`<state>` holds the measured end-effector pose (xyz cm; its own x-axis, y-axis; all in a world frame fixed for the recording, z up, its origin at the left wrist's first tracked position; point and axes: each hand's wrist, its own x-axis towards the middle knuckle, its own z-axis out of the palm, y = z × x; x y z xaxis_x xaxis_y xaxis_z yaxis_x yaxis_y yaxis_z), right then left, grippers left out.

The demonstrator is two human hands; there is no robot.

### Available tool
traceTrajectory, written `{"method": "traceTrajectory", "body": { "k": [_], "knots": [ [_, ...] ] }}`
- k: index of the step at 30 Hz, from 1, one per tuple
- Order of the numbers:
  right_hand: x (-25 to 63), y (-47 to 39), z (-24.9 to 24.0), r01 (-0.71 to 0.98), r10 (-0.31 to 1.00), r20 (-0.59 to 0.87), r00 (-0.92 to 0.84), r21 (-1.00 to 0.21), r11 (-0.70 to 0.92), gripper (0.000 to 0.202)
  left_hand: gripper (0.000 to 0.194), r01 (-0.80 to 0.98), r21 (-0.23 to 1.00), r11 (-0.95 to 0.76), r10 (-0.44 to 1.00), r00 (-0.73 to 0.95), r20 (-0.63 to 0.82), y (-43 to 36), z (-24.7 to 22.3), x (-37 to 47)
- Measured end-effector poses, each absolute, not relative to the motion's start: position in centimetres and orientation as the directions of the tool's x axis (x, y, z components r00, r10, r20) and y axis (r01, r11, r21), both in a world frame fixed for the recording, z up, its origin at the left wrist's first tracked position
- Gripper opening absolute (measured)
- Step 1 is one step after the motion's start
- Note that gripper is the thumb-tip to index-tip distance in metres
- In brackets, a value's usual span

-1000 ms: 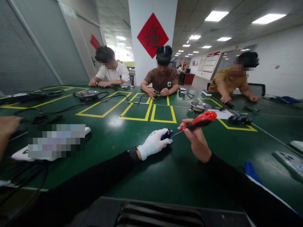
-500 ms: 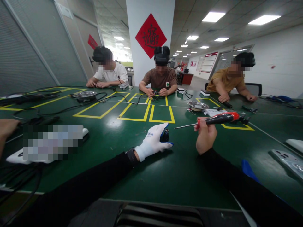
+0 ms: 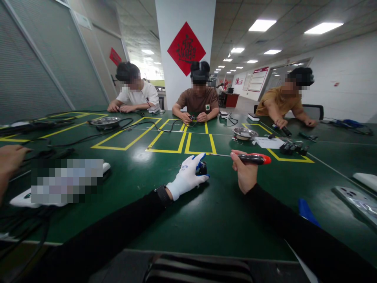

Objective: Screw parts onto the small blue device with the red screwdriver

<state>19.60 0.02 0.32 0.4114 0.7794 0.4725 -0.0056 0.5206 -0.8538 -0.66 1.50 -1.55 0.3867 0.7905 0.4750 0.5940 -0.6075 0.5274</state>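
- Read clock positions from the small black part [image 3: 202, 168], taking 12 o'clock as straight up the view.
- Locate the small black part on or just above the green table [image 3: 173, 224], inside the curve of the gloved left hand [image 3: 187, 175].
- Note gloved forefinger and thumb spread around the part, at 12 and 5 o'clock. Cannot tell whether clamped on it: inner finger surfaces hidden.
- Find the bare right hand [image 3: 246, 175] at 3 o'clock, apart from the left, wrapped firmly around the screwdriver [image 3: 253, 158] near the front of the handle.
- Observe handle end directed to 3 o'clock, shaft to 9 o'clock, tip at 1 o'clock from the part: near the gloved forefinger, seemingly not touching the part.
- Judge the step in hand as presenting the tool to a hand-steadied part, tip not engaged.
- For further tool work, secure the part first, then angle the tip down towards a matching seat, well away from gloved fingers. Cannot make out any screw head at this size.
- Register surroundings: yellow tape [image 3: 212, 143] at 12 o'clock, metal dish [image 3: 244, 136] at 2 o'clock, clustered black pieces [image 3: 294, 148] near 3 o'clock.
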Motion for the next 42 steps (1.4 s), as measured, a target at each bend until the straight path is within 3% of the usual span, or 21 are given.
{"method": "traceTrajectory", "body": {
  "k": [6,12,15,18,23,27,31,42],
  "knots": [
    [19.5,-0.3,0.2,-0.011,0.839,0.423,0.342,-0.891,0.454,0.025,0.102,0.532,0.585,-0.612,0.791,0.383,0.478,1.8,-1.6,-1.0],
    [19.6,-0.3,0.0,-0.096,0.921,0.293,0.258,-0.941,0.326,0.031,0.099,0.485,0.641,-0.595,0.804,0.370,0.466,1.9,-1.2,-1.6],
    [19.7,-0.1,0.0,-0.069,0.916,0.292,0.274,-0.944,0.322,0.031,0.076,0.430,0.657,-0.619,0.784,0.290,0.549,2.9,-0.4,-3.1],
    [19.6,-0.1,-0.1,-0.049,0.909,0.301,0.289,-0.943,0.328,0.030,0.059,0.539,0.712,-0.450,0.861,0.050,0.507,5.1,-0.3,-5.6],
    [19.2,-0.2,-0.4,-0.037,0.925,0.284,0.254,-0.952,0.303,0.031,0.075,0.759,0.615,-0.214,0.955,0.032,0.293,7.6,-1.8,-8.4],
    [18.9,-0.3,-1.0,-0.010,0.949,0.244,0.202,-0.968,0.251,0.034,0.084,0.837,0.480,-0.264,0.948,0.133,0.290,7.7,-2.4,-8.3],
    [18.8,-0.2,-1.3,-0.042,0.973,0.191,0.126,-0.979,0.198,0.036,0.074,0.861,0.422,-0.285,0.940,0.165,0.298,7.7,-2.4,-8.2],
    [18.5,-0.1,-1.4,-0.039,0.981,0.195,0.009,-0.980,0.195,0.036,0.057,0.746,0.615,-0.256,0.944,0.058,0.324,7.2,-2.1,-7.3]
  ]
}}
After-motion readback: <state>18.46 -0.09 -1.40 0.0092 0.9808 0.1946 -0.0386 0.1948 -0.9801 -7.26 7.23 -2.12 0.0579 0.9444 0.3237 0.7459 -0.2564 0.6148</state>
